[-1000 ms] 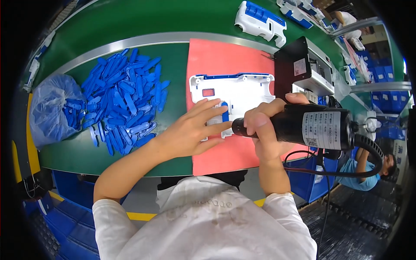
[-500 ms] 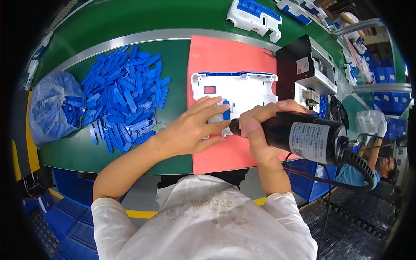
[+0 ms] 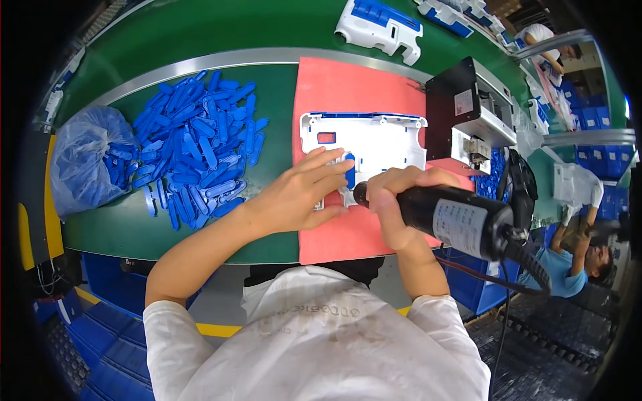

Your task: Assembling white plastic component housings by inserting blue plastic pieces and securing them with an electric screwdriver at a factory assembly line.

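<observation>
Screwdriving is the step in hand, as we judge it. To do it well, we think we should keep the tool straight over its spot and press the part flat so it does not slide.

Our right hand point(image 3: 394, 200) is wrapped tight around the black power screwdriver point(image 3: 455, 220), with all fingers closed on its body. The tip points to the left and meets the lower edge of the white plastic panel point(image 3: 374, 144), near the middle of the frame. We cannot see the very tip, because our hands hide it.

Our left hand point(image 3: 301, 194) lies flat on the lower left part of the panel. Its fingers are spread out and pressed down, and they touch a small blue clip point(image 3: 350, 170) that sits on the panel.

The panel is white, wide and flat, with a thin blue strip along its top edge and a small red window in its upper left corner. It rests on a pink mat point(image 3: 341, 90) on the green tabletop point(image 3: 274, 120).

At the left of the frame there is a big pile of blue clips point(image 3: 200, 140), and a clear bag point(image 3: 87, 160) with more of them lies just beside the pile. A black box point(image 3: 461, 113) stands to the right of the panel. Another white panel point(image 3: 381, 27) lies at the top.
</observation>
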`<move>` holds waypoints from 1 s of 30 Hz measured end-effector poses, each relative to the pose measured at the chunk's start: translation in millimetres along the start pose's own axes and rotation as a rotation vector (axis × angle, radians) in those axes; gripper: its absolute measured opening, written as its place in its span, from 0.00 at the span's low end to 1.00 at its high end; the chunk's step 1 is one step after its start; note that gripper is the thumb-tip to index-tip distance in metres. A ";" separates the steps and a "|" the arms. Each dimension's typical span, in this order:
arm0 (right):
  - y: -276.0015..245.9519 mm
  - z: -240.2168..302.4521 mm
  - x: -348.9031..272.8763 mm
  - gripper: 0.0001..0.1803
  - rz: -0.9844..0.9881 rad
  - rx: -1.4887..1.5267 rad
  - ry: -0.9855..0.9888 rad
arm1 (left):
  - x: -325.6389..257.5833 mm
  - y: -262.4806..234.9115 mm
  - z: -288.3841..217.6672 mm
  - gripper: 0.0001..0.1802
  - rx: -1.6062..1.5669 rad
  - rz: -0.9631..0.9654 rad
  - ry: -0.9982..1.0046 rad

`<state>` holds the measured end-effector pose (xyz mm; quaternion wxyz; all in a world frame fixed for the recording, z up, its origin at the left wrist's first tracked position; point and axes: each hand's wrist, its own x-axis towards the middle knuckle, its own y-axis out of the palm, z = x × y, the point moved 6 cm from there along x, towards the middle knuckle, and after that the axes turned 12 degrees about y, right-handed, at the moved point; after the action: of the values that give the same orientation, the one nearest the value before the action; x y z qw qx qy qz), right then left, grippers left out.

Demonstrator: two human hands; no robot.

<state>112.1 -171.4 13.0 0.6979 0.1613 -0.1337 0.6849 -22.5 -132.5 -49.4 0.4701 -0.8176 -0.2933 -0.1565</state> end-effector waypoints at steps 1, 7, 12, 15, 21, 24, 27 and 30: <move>-0.5 -3.2 -3.1 0.24 -0.031 0.019 0.075 | 0.3 -0.4 -3.2 0.24 0.014 0.001 0.007; -45.8 63.7 11.3 0.32 -0.271 0.380 -0.141 | 1.3 0.1 -8.9 0.20 0.232 0.052 0.046; -101.1 115.9 0.2 0.28 -0.038 0.627 -0.211 | 54.6 -56.0 -7.1 0.18 -0.077 0.086 -0.267; -112.9 103.0 -7.2 0.29 -0.123 0.442 -0.070 | 54.0 -82.7 35.2 0.17 -0.660 -0.015 -0.710; -119.6 56.1 -13.2 0.33 -0.330 0.050 0.053 | 54.7 -146.4 66.9 0.17 -0.446 -0.226 -0.624; -119.3 44.4 -10.6 0.29 -0.364 -0.069 0.116 | 45.5 -177.2 97.3 0.16 0.158 -0.264 -0.574; -122.5 32.3 -11.7 0.25 -0.421 -0.160 0.178 | 24.3 -192.8 157.8 0.18 0.627 -0.309 -0.531; -137.7 20.1 -12.0 0.26 -0.504 -0.268 0.192 | 2.2 -202.1 227.4 0.17 0.813 -0.214 -0.595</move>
<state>250.0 -191.9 20.6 0.8705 0.0302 -0.1121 0.4783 -151.9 141.9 -27.1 0.6276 -0.5435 -0.5333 0.1621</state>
